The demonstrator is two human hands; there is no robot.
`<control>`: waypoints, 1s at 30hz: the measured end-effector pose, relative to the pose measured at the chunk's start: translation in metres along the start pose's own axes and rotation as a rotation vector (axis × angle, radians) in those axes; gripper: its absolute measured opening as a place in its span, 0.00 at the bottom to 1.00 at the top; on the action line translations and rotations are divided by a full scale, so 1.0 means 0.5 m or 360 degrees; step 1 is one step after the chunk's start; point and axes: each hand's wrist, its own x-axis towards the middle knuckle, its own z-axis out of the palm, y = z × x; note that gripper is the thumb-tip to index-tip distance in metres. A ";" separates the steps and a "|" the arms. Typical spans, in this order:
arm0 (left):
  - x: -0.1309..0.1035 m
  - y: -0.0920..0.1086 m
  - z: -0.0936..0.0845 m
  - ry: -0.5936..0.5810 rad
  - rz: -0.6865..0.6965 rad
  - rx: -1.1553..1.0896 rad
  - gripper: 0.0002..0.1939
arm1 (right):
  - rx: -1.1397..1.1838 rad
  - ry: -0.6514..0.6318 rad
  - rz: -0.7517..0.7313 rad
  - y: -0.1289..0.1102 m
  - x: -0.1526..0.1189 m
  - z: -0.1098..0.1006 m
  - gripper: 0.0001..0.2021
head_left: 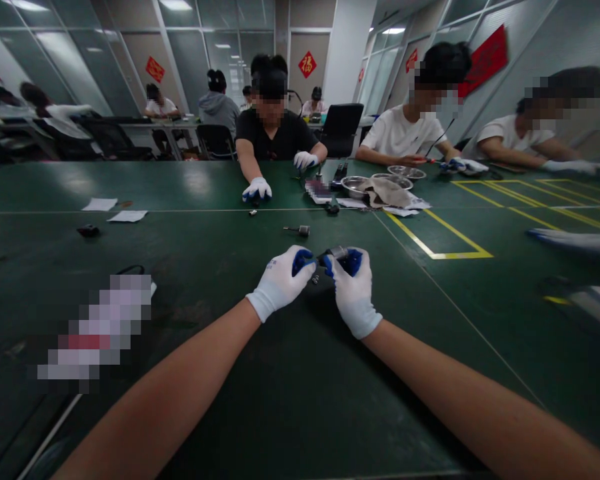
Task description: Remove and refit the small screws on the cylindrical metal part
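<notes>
My left hand (289, 277), in a white glove with blue fingertips, is closed at the left end of a small part above the green table (260, 373). My right hand (351, 280), gloved the same way, grips that part, a dark and grey cylindrical piece (336, 253). What exactly the left fingertips pinch is too small to tell. Just below the hands lie some small metal rings (315, 279). Beyond my hands a motor-like cylinder with a thin shaft (303, 231) rests on the table.
Across the table a person (273, 133) reaches forward near a small metal piece (253, 213). Metal bowls (353, 187) and a cloth (387, 192) stand back right. A blurred gloved hand (570, 240) enters at right. A black piece (89, 231) and papers (100, 205) lie left.
</notes>
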 end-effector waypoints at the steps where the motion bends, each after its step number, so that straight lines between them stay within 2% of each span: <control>1: -0.001 0.000 0.000 0.0025 -0.0009 -0.0058 0.12 | 0.0004 -0.0015 0.0009 -0.002 0.001 -0.001 0.19; 3: -0.003 0.001 0.000 0.0028 -0.0012 -0.0095 0.16 | 0.0004 -0.0055 0.0035 -0.004 0.003 -0.004 0.19; 6: -0.002 -0.001 0.001 -0.0075 0.0039 -0.0020 0.06 | -0.0009 -0.0084 0.0057 -0.003 0.006 -0.010 0.19; 11: 0.006 -0.008 0.004 -0.0081 -0.0008 0.0110 0.18 | -0.0073 -0.0104 0.0004 -0.004 0.004 -0.015 0.18; 13: 0.007 -0.009 0.003 -0.0040 -0.0024 0.0047 0.16 | -0.0075 -0.0088 0.0008 -0.003 0.004 -0.015 0.18; 15: 0.005 -0.008 0.002 0.0003 -0.0028 -0.0055 0.09 | -0.0069 -0.0070 0.0020 0.000 0.006 -0.015 0.19; 18: -0.001 -0.004 0.001 -0.0027 0.0008 -0.0130 0.16 | -0.0055 -0.0034 0.0048 0.006 0.012 -0.017 0.19; 21: -0.002 -0.001 0.000 -0.0108 0.0090 -0.0063 0.06 | -0.0065 -0.0048 0.0044 0.010 0.015 -0.021 0.19; 22: -0.001 -0.002 0.001 -0.0105 0.0090 -0.0019 0.08 | -0.0071 -0.0050 0.0028 0.011 0.017 -0.023 0.19; 24: 0.003 -0.006 0.002 -0.0051 0.0031 0.0049 0.15 | -0.0075 -0.0028 0.0014 0.011 0.019 -0.027 0.20; 26: 0.006 -0.012 0.004 0.0056 -0.0069 0.0040 0.18 | -0.0047 0.0015 0.0065 0.012 0.023 -0.030 0.21; 30: 0.011 -0.024 0.008 0.0266 -0.0176 -0.0154 0.11 | 0.0006 -0.0023 0.0186 0.015 0.028 -0.032 0.22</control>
